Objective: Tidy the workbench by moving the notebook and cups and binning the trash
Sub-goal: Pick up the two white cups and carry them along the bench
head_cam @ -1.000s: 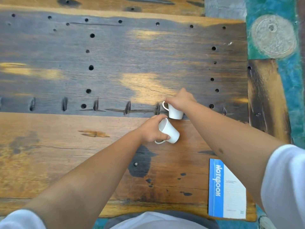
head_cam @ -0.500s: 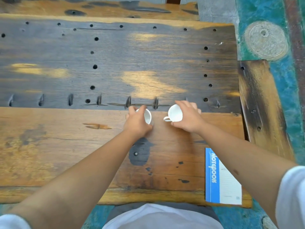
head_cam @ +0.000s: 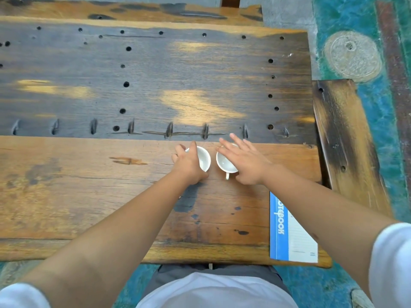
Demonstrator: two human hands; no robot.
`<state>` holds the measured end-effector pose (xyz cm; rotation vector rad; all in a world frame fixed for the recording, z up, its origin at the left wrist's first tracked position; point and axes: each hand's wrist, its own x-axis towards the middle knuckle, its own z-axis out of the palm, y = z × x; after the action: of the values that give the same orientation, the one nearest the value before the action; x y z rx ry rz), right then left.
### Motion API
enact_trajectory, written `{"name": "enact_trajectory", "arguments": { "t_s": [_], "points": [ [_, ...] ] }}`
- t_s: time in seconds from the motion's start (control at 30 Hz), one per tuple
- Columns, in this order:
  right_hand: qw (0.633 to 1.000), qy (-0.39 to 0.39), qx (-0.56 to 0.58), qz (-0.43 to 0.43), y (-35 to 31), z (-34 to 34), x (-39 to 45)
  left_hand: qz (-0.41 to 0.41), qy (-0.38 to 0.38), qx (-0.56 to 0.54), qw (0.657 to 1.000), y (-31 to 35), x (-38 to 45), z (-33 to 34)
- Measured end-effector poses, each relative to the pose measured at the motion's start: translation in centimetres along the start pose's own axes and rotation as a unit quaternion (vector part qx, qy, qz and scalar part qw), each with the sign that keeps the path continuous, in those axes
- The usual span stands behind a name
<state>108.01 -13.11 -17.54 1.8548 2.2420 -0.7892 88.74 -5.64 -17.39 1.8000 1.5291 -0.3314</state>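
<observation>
Set both small white ceramic cups down fully before you let go. The left cup (head_cam: 203, 158) and the right cup (head_cam: 225, 162) stand upright and side by side, close but apart, on the lighter front plank of the worn wooden counter (head_cam: 89, 185), just ahead of the seam with the dark, hole-drilled plank.

Your left hand (head_cam: 189, 165) curls around the near and left side of its cup, fingers wrapped on the wall. Release it only once the base sits flat; on this rough, cracked wood a tilted base would likely rock. Your right hand (head_cam: 244, 162) is spread flat, fingers extended above the right side of its cup; whether the palm touches the rim cannot be told. Lift it straight up rather than sweeping sideways, since the cups stand near enough to knock together.

The right cup's handle points toward you and shows clear of the hand; the left cup's handle is hidden. Both bowls look empty and clean inside. They are glazed and light, so expect them to slide easily.

The blue-and-white paper notebook (head_cam: 289, 230) lies flat at the counter's near right corner, partly under your right forearm. No trash or bin is in view.
</observation>
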Motion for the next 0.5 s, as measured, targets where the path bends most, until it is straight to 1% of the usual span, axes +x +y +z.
{"name": "enact_trajectory", "arguments": {
  "t_s": [0.07, 0.17, 0.23, 0.33, 0.4, 0.5],
  "points": [
    [0.995, 0.017, 0.071, 0.065, -0.4, 0.7, -0.5, 0.023, 0.003, -0.013, 1.000, -1.0, -0.1, -0.5],
    [0.975, 0.061, 0.158, 0.141, -0.9, 1.3, -0.7, 0.073, 0.006, -0.033, 0.997, -2.7, 0.1, -1.7],
    [0.970, 0.082, 0.163, 0.160, -1.1, 1.5, -0.3, 0.121, 0.001, -0.012, 0.993, -3.5, 0.0, -2.1],
    [0.971, 0.071, 0.157, 0.168, -1.6, 1.2, 0.7, 0.188, -0.022, 0.046, 0.981, -3.7, -0.3, -1.8],
    [0.974, 0.056, 0.144, 0.168, -1.9, 1.0, 1.3, 0.206, -0.023, 0.075, 0.975, -3.6, -0.3, -1.4],
    [0.975, 0.061, 0.127, 0.172, -2.2, 0.9, 1.6, 0.199, 0.003, 0.083, 0.976, -3.2, -0.3, -1.2]
  ]
}}
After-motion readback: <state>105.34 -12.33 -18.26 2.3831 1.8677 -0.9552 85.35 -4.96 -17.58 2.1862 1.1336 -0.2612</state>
